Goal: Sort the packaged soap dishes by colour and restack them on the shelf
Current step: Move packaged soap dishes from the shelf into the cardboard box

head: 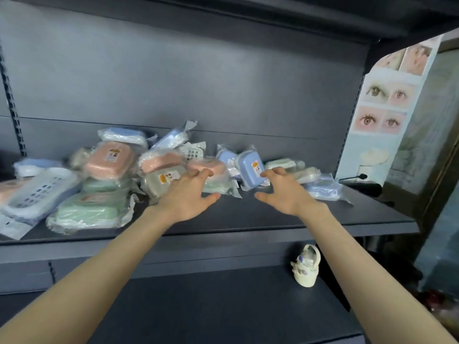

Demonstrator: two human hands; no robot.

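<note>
Dark shelf (248, 216) strewn with wrapped soap dishes (110, 158); left hand (185, 194) and right hand (285, 192) reach in, fingers spread, holding nothing

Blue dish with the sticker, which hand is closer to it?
Right. The right hand reaches the blue dish; the left hand is farther left, by a pink dish.

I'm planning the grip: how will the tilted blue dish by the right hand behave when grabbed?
The blue dish looks like moulded plastic, so it is probably stiff and light. Its loose glossy wrap will likely slip in the right hand. It stands tilted against neighbouring packs, so a push may well tip it flat.
</note>
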